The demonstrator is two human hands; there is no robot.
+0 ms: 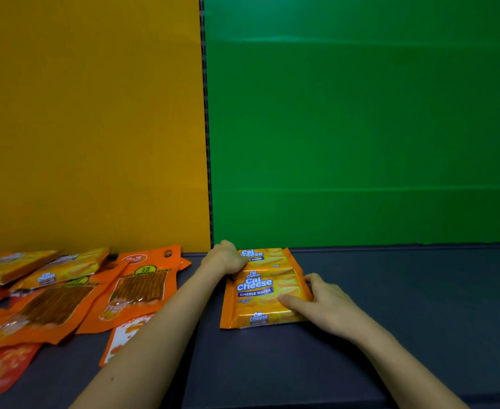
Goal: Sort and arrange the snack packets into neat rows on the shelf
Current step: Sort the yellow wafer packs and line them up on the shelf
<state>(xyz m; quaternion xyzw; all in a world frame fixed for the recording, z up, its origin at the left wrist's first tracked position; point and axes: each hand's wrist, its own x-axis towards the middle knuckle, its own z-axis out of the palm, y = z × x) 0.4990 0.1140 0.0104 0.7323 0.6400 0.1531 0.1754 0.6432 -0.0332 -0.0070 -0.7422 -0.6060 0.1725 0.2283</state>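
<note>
Packs in a loose pile at far L of shelf, overlapping at odd angles, in front of yellow panel. Pile incl. two Cal Cheese packs at the back, tilted; orange stick packs w/ clear windows in the middle; red pack at near L edge, partly cut off by frame. Another orange-white pack sits under the L forearm, mostly hidden. Dark slotted strip runs vertical btwn yellow panel and green panel. Left hand just R of the strip, at the back of the shelf, fingers curled tight, gripping the far-L corner of the wafer stack. Stack = several Cal Cheese packs, laid flat and shingled front to back, labels up, roughly square to the shelf, below the green panel's L end and well apart from the pile. Exact count unclear; overlaps hide edges. Right hand holds the stack's R side: thumb flat on top of the front pack, other fingers bent round the R edge, tips hidden. Both forearms bare, reaching in from the bottom of view. Shelf R of the hand is dark grey.
</note>
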